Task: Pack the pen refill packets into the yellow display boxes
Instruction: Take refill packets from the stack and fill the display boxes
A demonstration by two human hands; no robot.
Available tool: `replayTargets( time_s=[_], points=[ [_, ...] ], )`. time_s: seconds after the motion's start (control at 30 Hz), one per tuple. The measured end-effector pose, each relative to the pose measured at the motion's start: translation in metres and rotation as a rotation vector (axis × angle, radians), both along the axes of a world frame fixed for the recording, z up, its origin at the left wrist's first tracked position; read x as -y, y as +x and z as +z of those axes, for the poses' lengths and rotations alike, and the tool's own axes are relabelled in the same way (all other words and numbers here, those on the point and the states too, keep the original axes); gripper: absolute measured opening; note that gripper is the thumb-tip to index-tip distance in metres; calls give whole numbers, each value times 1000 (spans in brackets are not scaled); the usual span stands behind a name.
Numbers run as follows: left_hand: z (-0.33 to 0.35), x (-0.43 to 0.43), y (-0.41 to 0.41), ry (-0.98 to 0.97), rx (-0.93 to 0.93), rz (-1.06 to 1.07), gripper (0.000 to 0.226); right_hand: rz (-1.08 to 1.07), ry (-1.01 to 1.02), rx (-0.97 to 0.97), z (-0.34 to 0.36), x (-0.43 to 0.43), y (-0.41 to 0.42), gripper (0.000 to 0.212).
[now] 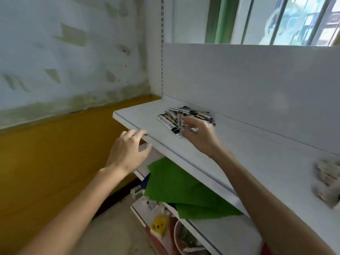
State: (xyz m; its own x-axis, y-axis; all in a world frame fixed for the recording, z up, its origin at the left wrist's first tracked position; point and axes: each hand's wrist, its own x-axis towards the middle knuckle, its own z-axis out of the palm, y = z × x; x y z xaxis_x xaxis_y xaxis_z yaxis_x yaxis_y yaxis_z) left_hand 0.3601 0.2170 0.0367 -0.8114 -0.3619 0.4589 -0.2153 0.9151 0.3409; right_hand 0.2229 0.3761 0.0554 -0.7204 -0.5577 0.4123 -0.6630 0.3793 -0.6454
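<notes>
Near the shelf's [147, 115] left front corner the left hand [127, 151] sits at the front edge, its fingers [139, 133] loosely curled with the tips on the lip, holding nothing. It looks to be steadying the person rather than working.

Further right, towards the back edge of the shelf, lies a loose heap of pen refill packets [174, 116], fanned out and overlapping at odd angles. The right hand [200, 135] is over the heap's near right side, its fingers [185, 119] parted and curved with the thumb well apart from them. They are not visibly closed on any packet, though blur makes the contact hard to read.

The packets look long, thin, light and glossy, so they should slide over one another and bend if gripped at one end. Squaring a few into a bundle and pinching across the middle seems safer than lifting by a tip.

Below the shelf, green sheets [174, 184] lie on a lower level. Under them is a small yellow object [159, 224], and I cannot tell whether it is a display box.

At the shelf's right end a second pile [327, 181] lies, too blurred to identify
</notes>
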Motion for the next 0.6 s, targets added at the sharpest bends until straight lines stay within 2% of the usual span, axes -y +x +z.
replayTargets(
  time_s=[0.13, 0.3, 0.6],
  points=[
    [-1, 63, 29, -22, -18, 67, 35, 23, -81, 26, -18, 82, 15, 43],
    [-12, 116, 42, 0, 53, 79, 37, 59, 3, 55, -40, 139, 18, 44],
    [-21, 158, -34, 27, 83, -68, 40, -34, 49, 51, -39, 186, -57, 45]
  ],
)
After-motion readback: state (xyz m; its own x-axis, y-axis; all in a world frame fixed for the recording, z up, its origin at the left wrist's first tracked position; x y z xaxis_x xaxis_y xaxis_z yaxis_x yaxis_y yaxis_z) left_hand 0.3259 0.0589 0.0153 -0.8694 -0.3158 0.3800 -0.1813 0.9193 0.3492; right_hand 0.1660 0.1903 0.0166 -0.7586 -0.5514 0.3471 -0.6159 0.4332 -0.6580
